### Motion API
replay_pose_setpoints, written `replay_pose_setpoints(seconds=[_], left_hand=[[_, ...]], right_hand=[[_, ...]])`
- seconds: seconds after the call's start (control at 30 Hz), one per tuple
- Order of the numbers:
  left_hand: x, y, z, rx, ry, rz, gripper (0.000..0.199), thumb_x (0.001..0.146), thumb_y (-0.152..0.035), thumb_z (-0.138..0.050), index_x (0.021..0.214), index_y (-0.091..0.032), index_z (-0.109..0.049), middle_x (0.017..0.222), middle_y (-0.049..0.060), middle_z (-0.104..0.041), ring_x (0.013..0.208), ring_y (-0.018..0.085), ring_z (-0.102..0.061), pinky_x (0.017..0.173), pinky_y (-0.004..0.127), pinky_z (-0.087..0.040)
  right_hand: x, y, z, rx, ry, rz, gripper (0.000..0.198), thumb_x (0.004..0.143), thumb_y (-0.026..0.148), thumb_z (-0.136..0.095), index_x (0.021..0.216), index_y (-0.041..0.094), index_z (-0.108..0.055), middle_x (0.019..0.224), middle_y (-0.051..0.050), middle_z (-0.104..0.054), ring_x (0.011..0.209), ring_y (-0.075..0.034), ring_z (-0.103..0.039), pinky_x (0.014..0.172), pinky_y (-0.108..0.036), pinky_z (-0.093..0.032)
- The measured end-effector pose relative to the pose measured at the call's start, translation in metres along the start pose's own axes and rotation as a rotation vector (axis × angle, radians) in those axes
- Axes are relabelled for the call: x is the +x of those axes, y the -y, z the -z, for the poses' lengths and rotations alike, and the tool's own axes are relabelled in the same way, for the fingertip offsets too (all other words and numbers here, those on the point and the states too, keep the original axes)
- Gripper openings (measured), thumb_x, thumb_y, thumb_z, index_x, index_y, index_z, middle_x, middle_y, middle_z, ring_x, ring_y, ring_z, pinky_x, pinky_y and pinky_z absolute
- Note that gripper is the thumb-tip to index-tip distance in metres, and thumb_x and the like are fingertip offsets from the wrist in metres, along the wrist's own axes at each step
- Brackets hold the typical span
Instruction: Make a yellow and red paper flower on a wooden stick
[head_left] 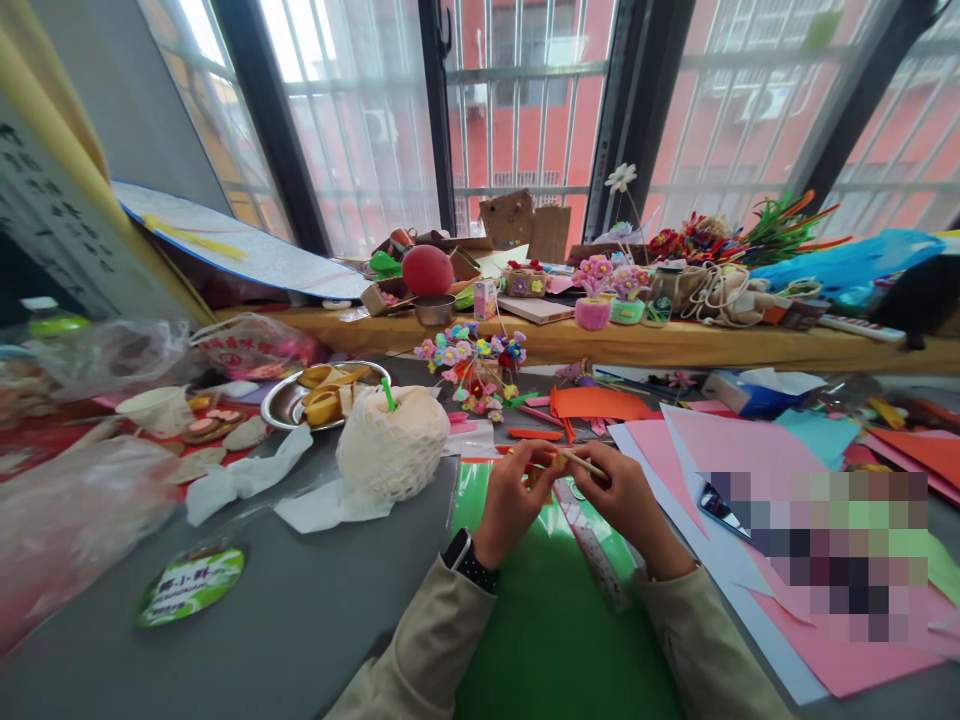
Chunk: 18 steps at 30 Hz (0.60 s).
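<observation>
My left hand [508,505] is closed in a pinch above a green mat [555,640], and a bit of orange-red paper strip shows at its fingers. My right hand [626,500] grips a thin pale wooden stick [585,463], whose tip meets my left fingertips. Whether the paper is wrapped round the stick is too small to tell. Beneath the hands, a clear ruler [592,545] lies slanted across the mat. Just beyond the fingers are orange paper strips [535,434] and a larger orange sheet [601,404].
To the left stand a peeled coconut [394,440] with a green straw and a metal bowl [281,402] with banana peels. Pink paper sheets [720,450] and a phone [720,505] lie right. Bunched small flowers [476,365] stand ahead, before a crowded wooden sill [360,335].
</observation>
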<state>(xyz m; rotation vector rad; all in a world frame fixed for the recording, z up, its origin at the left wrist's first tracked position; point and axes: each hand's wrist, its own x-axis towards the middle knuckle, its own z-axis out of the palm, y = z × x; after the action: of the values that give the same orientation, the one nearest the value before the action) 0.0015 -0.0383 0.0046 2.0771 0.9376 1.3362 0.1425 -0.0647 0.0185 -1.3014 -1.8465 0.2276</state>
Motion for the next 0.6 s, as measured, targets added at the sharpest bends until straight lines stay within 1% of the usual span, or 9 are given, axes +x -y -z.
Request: replay_pose_setpoints(seconds=[0.1,0.17,0.37,0.6], left_hand=[[0.0023,0.0004,0.0032,-0.014,0.006,-0.033,0.011,0.073,-0.023,-0.048,0.083,-0.018,-0.050,0.081,0.003,-0.056,0.077,0.013,-0.052,0.069,0.026,-0.041],[0.0036,0.0006,0.0048,-0.009,0.005,-0.053,0.008,0.073,-0.021,-0.048,0.081,-0.018,-0.050,0.081,0.003,-0.055,0.078,0.013,-0.051,0.071,0.027,-0.040],[0.0045,0.0013,0.0057,0.012,-0.005,-0.080,0.008,0.071,-0.021,-0.051,0.078,-0.017,-0.048,0.080,0.002,-0.054,0.078,0.013,-0.050,0.072,0.028,-0.039],[0.0040,0.0022,0.0055,0.018,-0.030,-0.092,0.009,0.072,-0.023,-0.050,0.078,-0.017,-0.047,0.079,0.003,-0.053,0.077,0.013,-0.049,0.071,0.028,-0.039]], right_hand=[[-0.0009,-0.0014,0.0008,-0.038,-0.018,0.100,0.014,0.072,0.022,-0.045,0.083,0.019,-0.053,0.076,-0.004,-0.057,0.067,-0.015,-0.054,0.057,-0.024,-0.041],[-0.0015,-0.0010,0.0010,-0.068,-0.032,0.144,0.015,0.074,0.022,-0.044,0.086,0.019,-0.053,0.081,-0.005,-0.057,0.070,-0.015,-0.054,0.058,-0.024,-0.042],[-0.0029,0.0022,0.0002,-0.142,-0.069,0.200,0.020,0.076,0.020,-0.043,0.093,0.021,-0.053,0.086,-0.004,-0.058,0.074,-0.013,-0.055,0.060,-0.022,-0.043],[-0.0037,0.0003,-0.0029,-0.212,-0.108,0.219,0.020,0.077,0.021,-0.042,0.094,0.022,-0.053,0.087,-0.004,-0.059,0.074,-0.013,-0.056,0.059,-0.022,-0.043]])
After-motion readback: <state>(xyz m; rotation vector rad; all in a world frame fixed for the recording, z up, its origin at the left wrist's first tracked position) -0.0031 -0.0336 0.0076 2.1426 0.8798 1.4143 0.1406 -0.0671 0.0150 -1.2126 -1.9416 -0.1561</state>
